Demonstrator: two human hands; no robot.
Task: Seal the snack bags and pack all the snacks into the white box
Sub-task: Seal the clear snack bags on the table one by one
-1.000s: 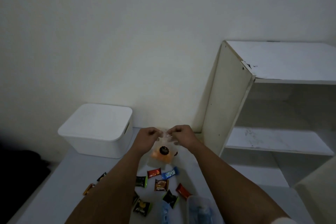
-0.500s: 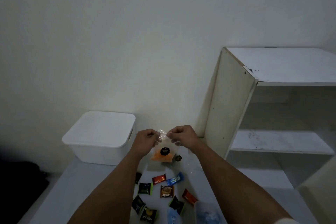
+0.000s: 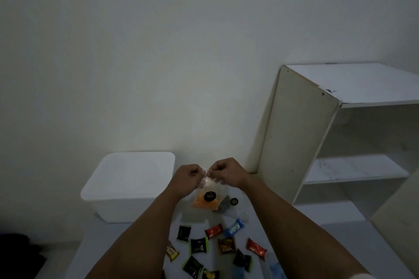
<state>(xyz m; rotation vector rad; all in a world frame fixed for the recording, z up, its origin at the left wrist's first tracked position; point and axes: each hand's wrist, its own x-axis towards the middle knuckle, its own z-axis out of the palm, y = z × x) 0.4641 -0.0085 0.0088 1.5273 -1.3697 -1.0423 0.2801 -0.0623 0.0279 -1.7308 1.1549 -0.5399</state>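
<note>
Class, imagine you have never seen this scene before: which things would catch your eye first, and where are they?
First, the two hands, left hand and right hand, pinching the top of a clear snack bag with orange contents at centre. Below them, bright wrapped snacks lie scattered on the table. To the left stands the white box, lid on.

Dim room: bare white wall [image 3: 158,52], empty white shelf unit [image 3: 340,142].

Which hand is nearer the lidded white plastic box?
Left. The left hand is just right of the lidded white plastic box; the right hand lies farther right.
</note>
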